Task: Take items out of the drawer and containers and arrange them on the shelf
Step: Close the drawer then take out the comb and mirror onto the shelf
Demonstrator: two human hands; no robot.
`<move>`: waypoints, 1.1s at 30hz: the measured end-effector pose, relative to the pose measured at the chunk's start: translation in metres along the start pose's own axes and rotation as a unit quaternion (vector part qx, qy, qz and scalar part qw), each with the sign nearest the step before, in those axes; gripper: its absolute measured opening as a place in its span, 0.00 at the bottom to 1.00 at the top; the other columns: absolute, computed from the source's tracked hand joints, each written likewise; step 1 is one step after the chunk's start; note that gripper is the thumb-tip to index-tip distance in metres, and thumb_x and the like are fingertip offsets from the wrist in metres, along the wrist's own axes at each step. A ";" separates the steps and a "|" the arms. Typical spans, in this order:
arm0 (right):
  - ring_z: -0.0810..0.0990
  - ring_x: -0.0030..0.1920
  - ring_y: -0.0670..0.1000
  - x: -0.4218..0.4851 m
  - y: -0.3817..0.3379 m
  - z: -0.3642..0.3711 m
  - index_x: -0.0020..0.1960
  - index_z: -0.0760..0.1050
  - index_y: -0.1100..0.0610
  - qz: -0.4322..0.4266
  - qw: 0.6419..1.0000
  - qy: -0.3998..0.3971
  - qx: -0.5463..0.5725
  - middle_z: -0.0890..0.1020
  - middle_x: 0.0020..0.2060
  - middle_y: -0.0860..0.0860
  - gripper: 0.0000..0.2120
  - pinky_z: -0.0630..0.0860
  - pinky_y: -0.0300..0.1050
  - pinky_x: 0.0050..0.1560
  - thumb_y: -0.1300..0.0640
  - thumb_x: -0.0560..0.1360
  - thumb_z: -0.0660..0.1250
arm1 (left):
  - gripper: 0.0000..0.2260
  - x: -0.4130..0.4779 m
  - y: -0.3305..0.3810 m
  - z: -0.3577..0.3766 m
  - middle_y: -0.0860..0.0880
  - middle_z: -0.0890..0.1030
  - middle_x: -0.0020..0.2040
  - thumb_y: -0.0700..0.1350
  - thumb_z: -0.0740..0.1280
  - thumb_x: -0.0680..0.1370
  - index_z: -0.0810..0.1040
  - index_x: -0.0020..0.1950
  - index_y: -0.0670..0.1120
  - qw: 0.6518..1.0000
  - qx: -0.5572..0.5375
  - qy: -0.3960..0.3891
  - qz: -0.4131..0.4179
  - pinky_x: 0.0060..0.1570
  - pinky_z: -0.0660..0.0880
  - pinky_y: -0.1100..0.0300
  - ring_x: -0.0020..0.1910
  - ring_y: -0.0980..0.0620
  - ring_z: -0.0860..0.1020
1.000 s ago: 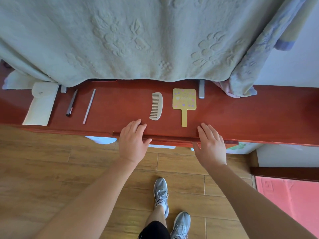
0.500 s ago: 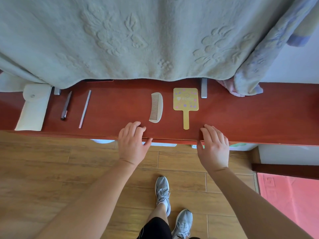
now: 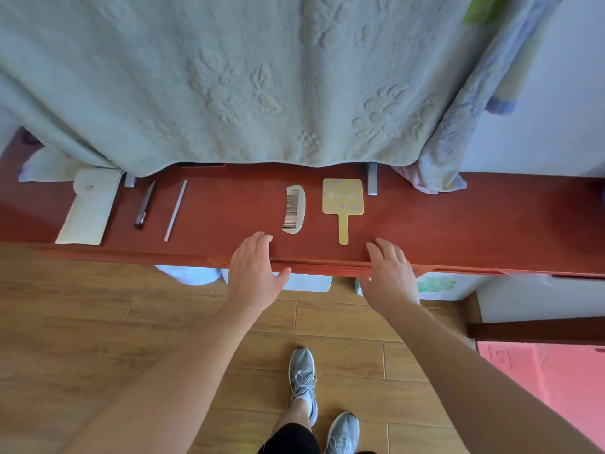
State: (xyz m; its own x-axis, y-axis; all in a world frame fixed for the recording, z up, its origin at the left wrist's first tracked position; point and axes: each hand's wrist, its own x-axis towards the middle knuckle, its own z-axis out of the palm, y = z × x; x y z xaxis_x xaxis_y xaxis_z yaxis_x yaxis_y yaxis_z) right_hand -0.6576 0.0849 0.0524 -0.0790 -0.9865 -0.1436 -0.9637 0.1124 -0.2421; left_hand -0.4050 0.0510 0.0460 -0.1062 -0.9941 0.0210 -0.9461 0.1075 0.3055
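Now the drawer front (image 3: 327,266) under the near edge of the red shelf (image 3: 491,224) is seen nearly flush, where a second ago it stood out further; it is judged to be closing, the emptying step done. The left hand (image 3: 253,273) and right hand (image 3: 389,276) are laid flat and unclenched, fingers over the edge, nothing grasped. Comb (image 3: 294,209) and yellow mirror (image 3: 342,204) lie just beyond, pouch (image 3: 90,208), pen (image 3: 144,204) and thin stick (image 3: 175,209) far left.
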 end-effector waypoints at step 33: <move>0.66 0.68 0.53 -0.168 -0.007 -0.219 0.68 0.67 0.57 -0.037 0.998 0.046 0.002 0.71 0.67 0.52 0.20 0.62 0.48 0.69 0.49 0.81 0.51 | 0.26 -0.119 0.121 -0.196 0.46 0.61 0.79 0.54 0.57 0.83 0.60 0.78 0.45 0.998 -0.005 -0.025 0.049 0.76 0.58 0.49 0.78 0.48 0.59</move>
State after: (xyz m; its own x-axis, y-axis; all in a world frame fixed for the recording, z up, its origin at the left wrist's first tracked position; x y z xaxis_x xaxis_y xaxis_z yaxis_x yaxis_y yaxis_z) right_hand -0.6932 0.2236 0.2882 -0.0304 -0.9989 -0.0369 -0.9665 0.0388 -0.2535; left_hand -0.4469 0.1799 0.2672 -0.2129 -0.9771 0.0037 -0.9272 0.2033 0.3146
